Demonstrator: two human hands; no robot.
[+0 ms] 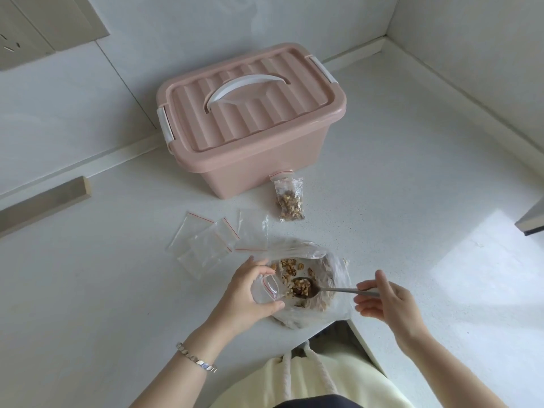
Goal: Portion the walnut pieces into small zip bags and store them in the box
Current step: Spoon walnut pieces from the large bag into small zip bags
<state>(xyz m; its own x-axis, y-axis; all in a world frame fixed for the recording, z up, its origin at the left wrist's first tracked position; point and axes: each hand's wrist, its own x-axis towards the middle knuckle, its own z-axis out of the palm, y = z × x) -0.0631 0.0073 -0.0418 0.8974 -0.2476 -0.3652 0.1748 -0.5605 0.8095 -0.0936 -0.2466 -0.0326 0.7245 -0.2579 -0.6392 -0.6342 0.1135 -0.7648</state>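
Walnut pieces [290,267]: lie loose in the bottom of a large clear bag [332,260], which sits with its mouth open at the near edge of the counter [412,201], right by the spot where that edge steps back. Left hand [247,295]: grips a small zip bag [269,290], thumb underneath and fingers curled over the top, with the red-striped mouth turned toward the large bag; wears a silver bracelet [195,357] at the wrist. Right hand [385,301]: pinches the end of a metal spoon [344,290] between thumb and fingers, with the remaining fingers loosely curled below. Spoon bowl: carries a heap of walnut pieces, hovers inside the large bag, just beside the mouth of the small zip bag. Filled zip bag [290,201]: lies flat, packed with walnuts, just beside the near right corner of the pink box [250,160]. Pink box: stands toward the far edge of the counter, against the back wall, lid on, with a white handle [247,86] lying across the ribbed top and white latches at both ends. Empty zip bags [203,248]: overlap in a loose fan between the box and the left hand, each with a red strip. Wooden strip [44,201]: rests along the left part of the far edge.
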